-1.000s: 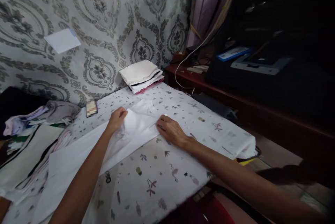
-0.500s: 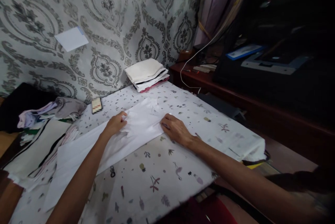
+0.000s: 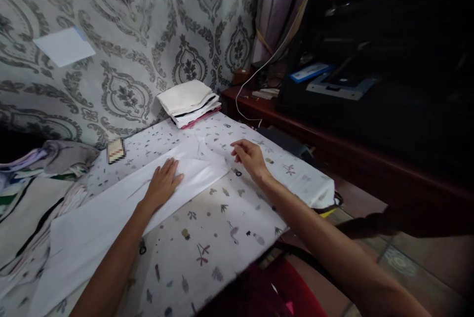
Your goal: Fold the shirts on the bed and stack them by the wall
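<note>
A white garment (image 3: 103, 213), which looks like a shirt, lies folded lengthwise and stretched across the patterned sheet (image 3: 237, 218). My left hand (image 3: 163, 183) rests flat on its upper part, fingers extended. Just off the garment's right end, my right hand (image 3: 250, 156) is held above the sheet with loosely bent fingers and nothing visible in them. Beyond the garment, against the wall, sits a stack of folded clothes (image 3: 188, 99), cream on top with white, black and red edges below.
A pile of clothes (image 3: 33, 208) spreads along the left side. A small pixelated card-like item (image 3: 116, 150) stands near the wall. To the right are a dark red wooden cabinet (image 3: 296, 124) and a white cable (image 3: 239, 102). The surface's near edge drops to a tiled floor (image 3: 400, 257).
My right hand has let go of the garment's edge and lifted to the right. My left hand has gone from gripping the cloth to lying flat on it. The view has turned right.
</note>
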A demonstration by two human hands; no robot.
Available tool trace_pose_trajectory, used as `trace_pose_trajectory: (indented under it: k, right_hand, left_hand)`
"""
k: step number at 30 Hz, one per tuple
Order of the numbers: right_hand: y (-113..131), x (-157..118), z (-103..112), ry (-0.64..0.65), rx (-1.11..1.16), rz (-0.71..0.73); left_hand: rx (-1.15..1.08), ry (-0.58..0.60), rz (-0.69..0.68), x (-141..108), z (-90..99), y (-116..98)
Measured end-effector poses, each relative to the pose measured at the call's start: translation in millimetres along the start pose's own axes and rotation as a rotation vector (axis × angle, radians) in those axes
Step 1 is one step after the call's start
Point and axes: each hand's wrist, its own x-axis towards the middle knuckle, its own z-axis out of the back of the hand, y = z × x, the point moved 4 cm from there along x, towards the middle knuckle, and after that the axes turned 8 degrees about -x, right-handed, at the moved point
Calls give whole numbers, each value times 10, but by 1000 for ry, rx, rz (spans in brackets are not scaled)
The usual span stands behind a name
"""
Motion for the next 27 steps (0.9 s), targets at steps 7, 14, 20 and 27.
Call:
trace_pose_trajectory:
  k: [7,14,20,27]
  right_hand:
    - [150,-162,-129,275,-703,111]
    - [135,-190,-197,317,-827,148]
    - [109,-172,-201,308,-829,146]
    - [113,-170,-195,363,-826,101]
  left_hand:
    - [49,-34,-4,11,-16,9]
    - [69,-73,6,8,-63,25]
    - [48,-70,20,20,-58,34]
    - [-43,-38,49,-89,104,-25]
